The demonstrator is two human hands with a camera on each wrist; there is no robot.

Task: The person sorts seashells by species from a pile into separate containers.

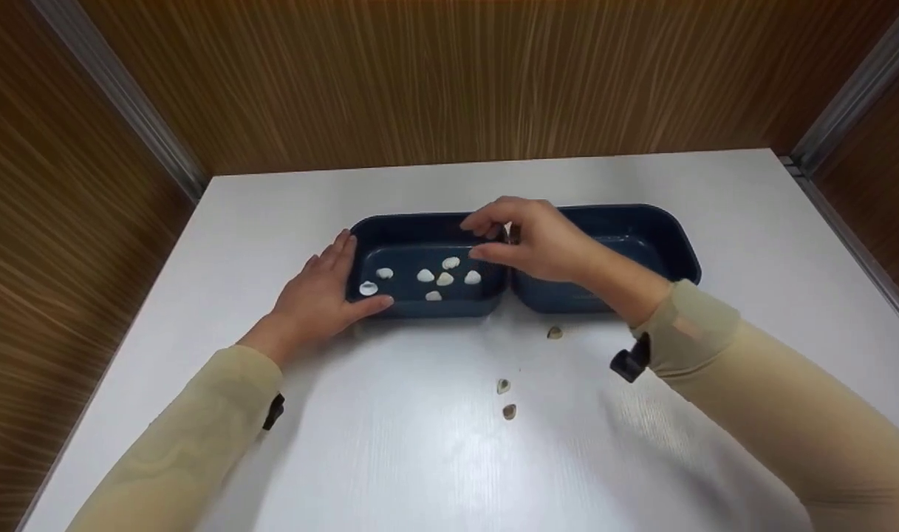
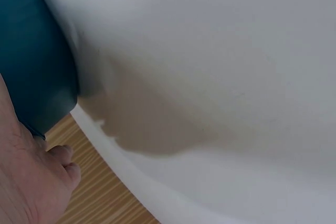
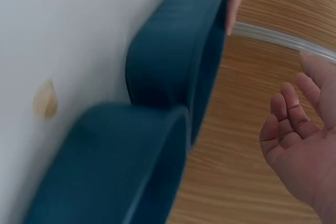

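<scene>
A dark blue tray [image 1: 449, 307] holds several small white seashells [image 1: 425, 275] spread over its floor. My left hand [image 1: 316, 299] rests against its left end, fingers straight along the side and thumb lying at the front rim. Over the right end of this tray hovers my right hand [image 1: 538, 240], with fingers loosely bent and thumb apart from them. In the right wrist view the palm of the right hand [image 3: 304, 145] shows nothing held. The right forearm crosses above a second blue tray [image 1: 682, 255], hiding part of it.
Three brownish shells lie on the white table: one shell [image 1: 555, 332] close before the right tray, another shell [image 1: 503, 386] and a third shell [image 1: 510, 411] nearer the front. The trays stand side by side. Wood-grain panels [image 1: 449, 89] rise behind and beside the table.
</scene>
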